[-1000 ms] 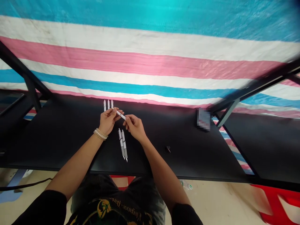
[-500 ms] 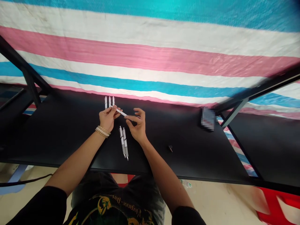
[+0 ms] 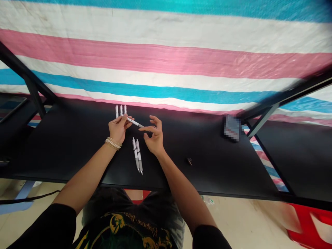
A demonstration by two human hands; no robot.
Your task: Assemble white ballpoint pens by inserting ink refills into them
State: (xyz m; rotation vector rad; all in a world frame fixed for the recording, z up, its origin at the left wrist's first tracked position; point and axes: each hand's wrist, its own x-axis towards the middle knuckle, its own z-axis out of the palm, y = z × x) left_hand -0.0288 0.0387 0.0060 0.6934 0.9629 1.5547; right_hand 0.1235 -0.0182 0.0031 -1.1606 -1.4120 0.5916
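Note:
My left hand [image 3: 118,127], with a beaded bracelet at the wrist, pinches a white pen [image 3: 134,122] by one end; its grey end points right. My right hand [image 3: 155,136] is beside that end, thumb and fingers apart, with the index fingertip close to the pen. Whether they touch is hard to tell. Two white and grey pens [image 3: 138,155] lie side by side below the hands. Behind my left hand stand out the upper parts of three more white pens [image 3: 121,110], their lower parts hidden.
On the black table [image 3: 77,138] a small dark object [image 3: 189,161] lies right of my right forearm. A blurred-out item [image 3: 232,128] sits at the back right. A striped sheet [image 3: 166,58] hangs behind, between black metal bars.
The thumb and fingers of my right hand have spread and moved slightly right, away from the pen. More of the pen's grey end now shows. The camera view has shifted a little.

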